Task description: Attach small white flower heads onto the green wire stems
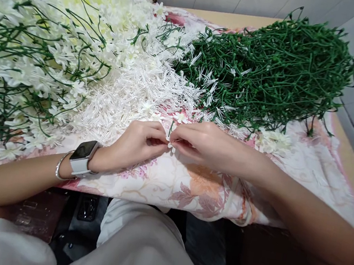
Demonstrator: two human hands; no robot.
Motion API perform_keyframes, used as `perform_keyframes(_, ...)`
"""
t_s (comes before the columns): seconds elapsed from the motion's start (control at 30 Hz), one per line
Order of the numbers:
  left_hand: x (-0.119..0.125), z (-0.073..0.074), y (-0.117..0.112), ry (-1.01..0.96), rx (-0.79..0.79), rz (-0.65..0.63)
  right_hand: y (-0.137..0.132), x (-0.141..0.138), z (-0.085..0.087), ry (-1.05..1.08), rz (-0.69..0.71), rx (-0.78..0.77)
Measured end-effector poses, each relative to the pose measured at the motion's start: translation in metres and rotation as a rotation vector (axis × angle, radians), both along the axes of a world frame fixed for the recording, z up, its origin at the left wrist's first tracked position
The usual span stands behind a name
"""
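My left hand (138,142), with a white watch and a bangle on its wrist, and my right hand (205,146) meet fingertip to fingertip over a floral cloth (162,184). Both pinch small parts of an artificial flower: a thin green stem (171,127) rises between the fingers, and a tiny white piece (171,146) shows below them. Which hand grips which part is unclear. Just behind the hands lies a spread of white plastic stamen pieces (136,94).
A big heap of finished white flowers on green stems (36,47) fills the left. A pile of bare green stems (274,71) sits at the back right. Tiled walls stand behind and to the right. The table's wooden edge (353,165) shows at right.
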State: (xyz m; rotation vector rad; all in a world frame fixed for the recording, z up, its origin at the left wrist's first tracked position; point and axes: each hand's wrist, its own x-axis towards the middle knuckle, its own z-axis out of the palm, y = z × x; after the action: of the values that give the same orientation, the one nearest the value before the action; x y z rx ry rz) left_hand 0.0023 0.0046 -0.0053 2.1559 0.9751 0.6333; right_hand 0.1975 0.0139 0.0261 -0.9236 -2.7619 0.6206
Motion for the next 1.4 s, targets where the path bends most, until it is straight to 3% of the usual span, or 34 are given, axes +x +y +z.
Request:
perform_keyframes(0.2, 0.000, -0.001, 0.000, 0.004, 0.002, 0.001, -0.003, -0.004, 0.004, -0.093, -0.030, -0.010)
perform_keyframes(0.7, 0.001, 0.000, 0.000, -0.019, -0.002, -0.015, -0.011, -0.006, -0.004, -0.175, -0.020, 0.154)
perform_keyframes(1.4, 0.001, -0.001, 0.000, -0.031, -0.012, -0.011, -0.007, -0.006, -0.005, -0.125, -0.014, 0.078)
